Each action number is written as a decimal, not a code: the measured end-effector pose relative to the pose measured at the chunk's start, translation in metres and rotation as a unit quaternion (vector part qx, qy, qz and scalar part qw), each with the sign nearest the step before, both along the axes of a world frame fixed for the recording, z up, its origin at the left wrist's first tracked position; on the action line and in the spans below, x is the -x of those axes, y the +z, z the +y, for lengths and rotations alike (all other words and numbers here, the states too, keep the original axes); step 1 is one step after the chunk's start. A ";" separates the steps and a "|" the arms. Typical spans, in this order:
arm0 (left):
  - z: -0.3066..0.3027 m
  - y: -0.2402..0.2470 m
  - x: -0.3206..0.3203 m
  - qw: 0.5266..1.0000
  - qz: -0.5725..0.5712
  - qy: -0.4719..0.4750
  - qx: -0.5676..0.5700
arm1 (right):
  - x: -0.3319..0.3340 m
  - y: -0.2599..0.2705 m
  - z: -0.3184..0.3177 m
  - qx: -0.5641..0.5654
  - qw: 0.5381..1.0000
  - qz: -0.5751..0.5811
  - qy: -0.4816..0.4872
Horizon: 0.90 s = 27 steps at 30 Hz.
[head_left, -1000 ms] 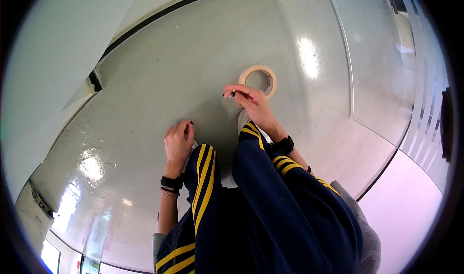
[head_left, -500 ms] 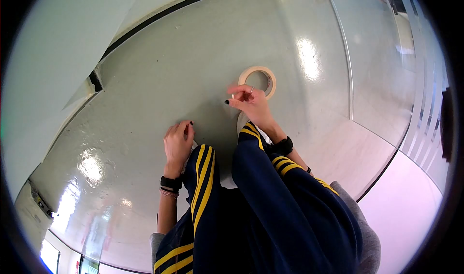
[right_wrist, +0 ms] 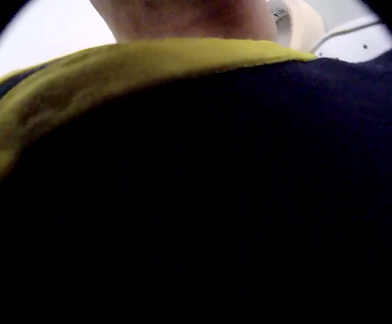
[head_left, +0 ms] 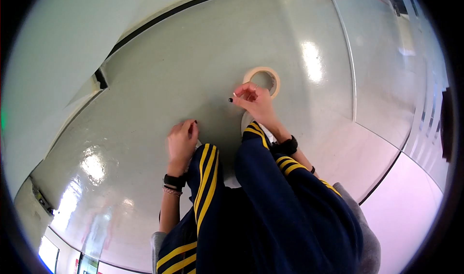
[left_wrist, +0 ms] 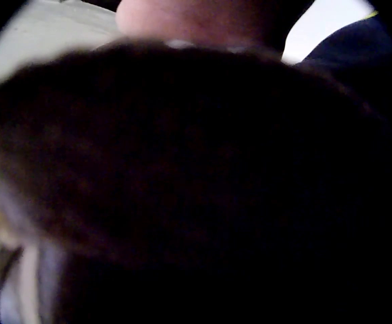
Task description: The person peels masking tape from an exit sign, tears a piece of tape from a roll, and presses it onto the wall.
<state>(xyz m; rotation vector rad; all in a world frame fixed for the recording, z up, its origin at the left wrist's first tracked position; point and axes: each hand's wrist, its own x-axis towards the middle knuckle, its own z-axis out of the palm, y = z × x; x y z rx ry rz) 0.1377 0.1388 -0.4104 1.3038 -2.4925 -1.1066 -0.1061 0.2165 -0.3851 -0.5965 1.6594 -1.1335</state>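
Note:
In the head view my right hand [head_left: 257, 104], a ring on one finger, is held over the floor in front of the right knee. Its fingers are loosely bent and the dark-nailed thumb points left. A small white spot shows by the fingertips; I cannot tell what it is. Just beyond this hand a roll of masking tape [head_left: 275, 78] lies flat, its near edge partly covered by the hand. My left hand [head_left: 180, 141] hangs by the left knee with loosely bent fingers and nothing visible in it. Dark cloth fills most of the right wrist view.
Dark blue trousers [head_left: 270, 211] with yellow stripes cover the knees between my arms. Beneath the right hand a pale shoe [head_left: 245, 124] peeks out. Glossy grey floor [head_left: 193, 56] spreads around, bounded by a wall [head_left: 63, 56] at left and a glass panel [head_left: 382, 71] at right.
The right hand's index finger and thumb have shifted and bent, its fingertips drawing slightly right. The left hand and the tape roll stay nearly the same; the whole view has moved slightly.

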 end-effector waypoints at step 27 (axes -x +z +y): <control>0.001 -0.002 -0.003 1.000 0.024 -0.007 0.003 | 0.047 -0.046 -0.087 0.157 0.868 0.455 0.124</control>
